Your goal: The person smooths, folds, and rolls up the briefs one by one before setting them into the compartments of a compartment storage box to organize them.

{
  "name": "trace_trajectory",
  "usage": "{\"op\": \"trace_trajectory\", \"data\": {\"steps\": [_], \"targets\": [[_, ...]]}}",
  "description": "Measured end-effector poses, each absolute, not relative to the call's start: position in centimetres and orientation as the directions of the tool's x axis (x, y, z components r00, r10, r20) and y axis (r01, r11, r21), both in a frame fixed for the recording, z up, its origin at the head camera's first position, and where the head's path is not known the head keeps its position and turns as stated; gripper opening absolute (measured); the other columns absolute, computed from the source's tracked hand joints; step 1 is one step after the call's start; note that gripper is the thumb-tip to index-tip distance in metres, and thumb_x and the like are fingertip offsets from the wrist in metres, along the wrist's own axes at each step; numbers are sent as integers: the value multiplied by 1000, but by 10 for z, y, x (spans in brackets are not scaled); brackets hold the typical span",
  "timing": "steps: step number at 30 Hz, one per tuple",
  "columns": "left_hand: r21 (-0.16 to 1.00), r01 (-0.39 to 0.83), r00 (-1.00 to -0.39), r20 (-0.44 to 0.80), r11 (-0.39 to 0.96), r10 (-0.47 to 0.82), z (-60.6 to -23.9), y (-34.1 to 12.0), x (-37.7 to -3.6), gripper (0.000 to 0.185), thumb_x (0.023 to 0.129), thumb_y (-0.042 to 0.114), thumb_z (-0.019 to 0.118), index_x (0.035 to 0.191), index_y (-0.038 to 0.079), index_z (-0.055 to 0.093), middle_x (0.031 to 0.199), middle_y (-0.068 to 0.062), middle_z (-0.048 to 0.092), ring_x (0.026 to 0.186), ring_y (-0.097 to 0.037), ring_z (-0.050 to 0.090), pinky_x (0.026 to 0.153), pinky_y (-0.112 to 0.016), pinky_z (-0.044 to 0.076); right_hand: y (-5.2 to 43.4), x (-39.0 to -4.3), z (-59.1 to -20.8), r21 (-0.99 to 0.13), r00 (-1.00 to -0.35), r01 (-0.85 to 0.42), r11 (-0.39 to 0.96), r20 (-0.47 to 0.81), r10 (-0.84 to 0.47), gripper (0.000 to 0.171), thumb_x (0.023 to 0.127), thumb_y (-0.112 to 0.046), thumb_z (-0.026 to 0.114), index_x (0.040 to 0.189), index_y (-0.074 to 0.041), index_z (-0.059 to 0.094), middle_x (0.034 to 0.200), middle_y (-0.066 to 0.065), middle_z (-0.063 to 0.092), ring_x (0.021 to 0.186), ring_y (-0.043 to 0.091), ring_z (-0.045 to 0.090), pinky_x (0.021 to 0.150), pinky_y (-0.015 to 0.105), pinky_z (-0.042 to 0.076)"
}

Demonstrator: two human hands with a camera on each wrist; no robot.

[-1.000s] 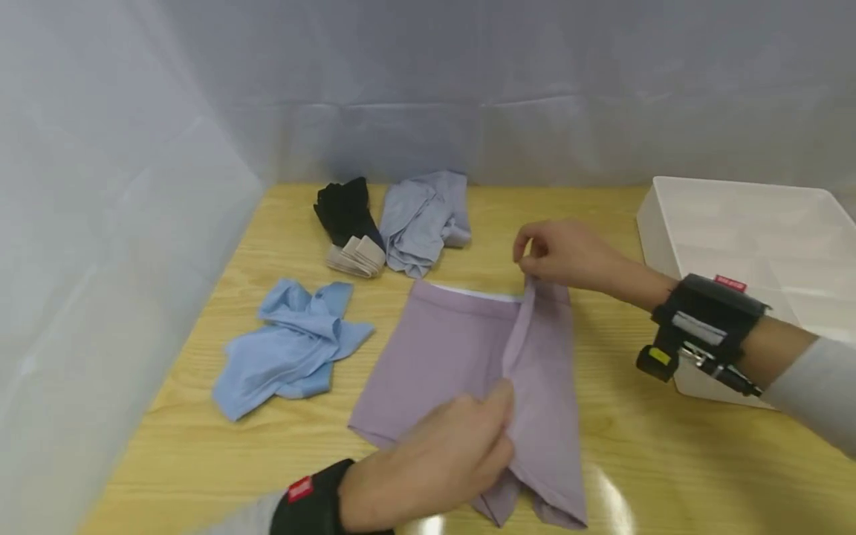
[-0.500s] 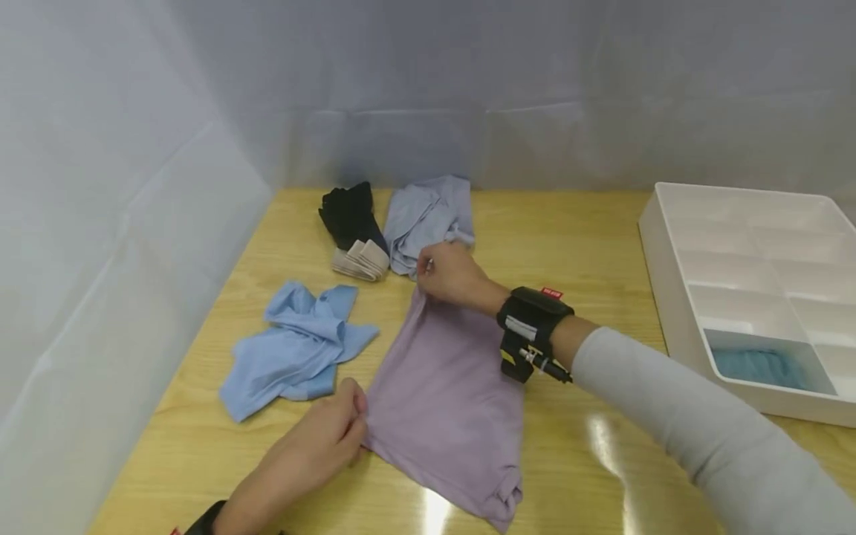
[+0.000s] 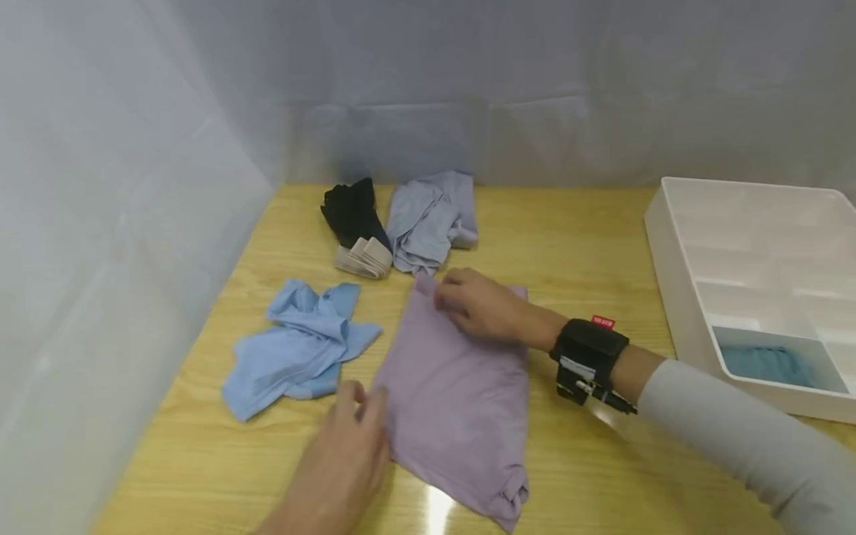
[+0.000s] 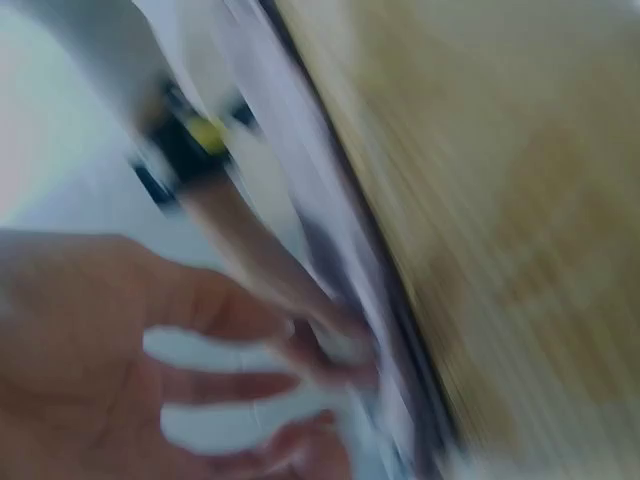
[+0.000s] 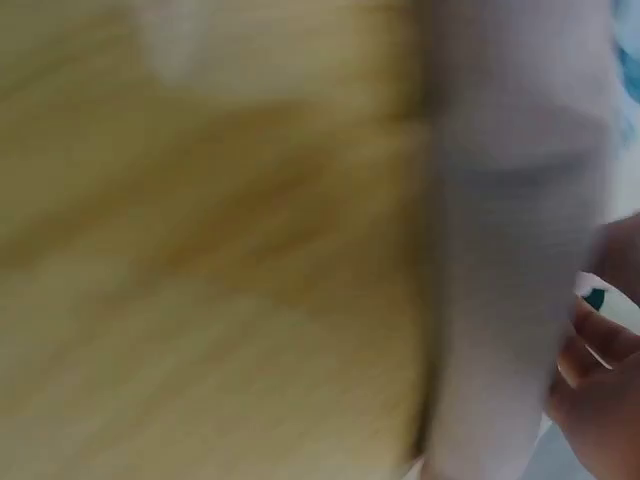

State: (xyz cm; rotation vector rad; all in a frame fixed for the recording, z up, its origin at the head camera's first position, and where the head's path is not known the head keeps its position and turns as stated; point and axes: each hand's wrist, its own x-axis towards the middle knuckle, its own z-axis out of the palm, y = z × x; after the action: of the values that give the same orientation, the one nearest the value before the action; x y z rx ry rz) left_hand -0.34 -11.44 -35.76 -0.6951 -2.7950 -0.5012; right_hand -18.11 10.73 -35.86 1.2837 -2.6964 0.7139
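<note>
A pair of light purple shorts [image 3: 455,401], doubled over lengthwise, lies on the wooden table with a bunched lower right corner. My right hand [image 3: 481,305] rests on its upper part near the waistband, fingers loosely bent and the fabric corner lying free beside them. By the left edge of the shorts is my left hand [image 3: 348,446], its fingers relaxed. The left wrist view shows this left hand [image 4: 130,350] with its fingers spread and nothing between them. Blur hides detail in both wrist views.
Crumpled blue cloth [image 3: 301,349] lies to the left. Behind are a black garment with a beige band [image 3: 354,215] and a grey-blue garment [image 3: 428,219]. At right stands a white divided box [image 3: 689,275], teal cloth [image 3: 769,364] in its front compartment.
The right side of the shorts has been folded over to the left. Both hands have since let go of the fabric, the right hand shifting right and slightly down.
</note>
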Motion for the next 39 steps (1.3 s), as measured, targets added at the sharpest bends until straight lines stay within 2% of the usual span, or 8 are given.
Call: {"op": "trace_trajectory", "data": {"steps": [4, 10, 17, 22, 28, 31, 35, 39], "targets": [[169, 679, -729, 273, 715, 628, -364, -88, 8, 30, 84, 22, 69, 108, 8, 58, 114, -14, 52, 95, -28, 56, 72, -42, 51, 131, -167, -358, -174, -623, -782, 598, 217, -751, 20, 92, -5, 58, 109, -8, 68, 102, 15, 59, 88, 30, 55, 76, 41, 49], [266, 740, -646, 28, 617, 763, -365, -63, 11, 54, 98, 48, 47, 134, 8, 48, 131, -16, 49, 119, -35, 48, 86, -49, 48, 170, -140, -343, -35, -762, -646, 762, 81, -642, 22, 90, -5, 61, 111, -10, 61, 90, 16, 54, 68, 28, 53, 57, 38, 49], [-23, 877, -458, 266, 481, 848, -366, -55, 10, 42, 88, 42, 65, 117, 12, 58, 104, -3, 54, 94, -17, 51, 70, -26, 43, 205, -86, -338, 1, -863, -500, 866, 81, -498, 21, 84, -8, 68, 96, -8, 51, 77, 18, 51, 48, 20, 47, 35, 33, 41], [39, 874, -477, 256, 484, 841, -371, -64, 6, 25, 88, 33, 66, 98, 10, 59, 78, 3, 48, 69, -8, 44, 57, -16, 31, 222, -40, -340, -24, -860, -510, 860, 54, -508, 35, 74, -2, 77, 101, -14, 59, 86, 7, 51, 59, 19, 50, 47, 32, 44], [182, 885, -460, 189, 430, 867, -376, -80, 9, 29, 93, 41, 59, 93, 12, 61, 77, 5, 48, 67, -2, 38, 60, -13, 31, 243, 3, -356, -6, -757, -648, 762, 123, -642, 39, 62, 3, 79, 94, -14, 64, 89, -4, 49, 75, 17, 51, 61, 32, 48], [198, 872, -478, 140, 448, 867, -378, -82, 14, 35, 96, 47, 53, 97, 13, 63, 83, 4, 51, 72, -4, 42, 62, -16, 35, 249, 15, -362, 32, -701, -684, 729, 248, -669, 35, 72, -29, 79, 98, -12, 63, 94, -4, 50, 78, 15, 50, 65, 33, 49], [185, 833, -543, 100, 521, 833, -380, -81, 20, 39, 96, 50, 50, 96, 13, 63, 88, 2, 50, 77, -10, 45, 60, -22, 40, 251, 21, -364, 71, -672, -682, 728, 331, -662, 77, 67, -82, 57, 101, -13, 59, 94, -5, 47, 78, 14, 46, 64, 34, 47], [110, 802, -595, 60, 587, 801, -380, -77, 21, 46, 95, 56, 46, 97, 12, 61, 91, -2, 49, 82, -17, 48, 63, -28, 46, 253, 19, -361, 132, -665, -666, 734, 341, -665, 87, 63, -93, 43, 100, -14, 52, 95, 1, 46, 78, 19, 47, 64, 38, 46]]}}
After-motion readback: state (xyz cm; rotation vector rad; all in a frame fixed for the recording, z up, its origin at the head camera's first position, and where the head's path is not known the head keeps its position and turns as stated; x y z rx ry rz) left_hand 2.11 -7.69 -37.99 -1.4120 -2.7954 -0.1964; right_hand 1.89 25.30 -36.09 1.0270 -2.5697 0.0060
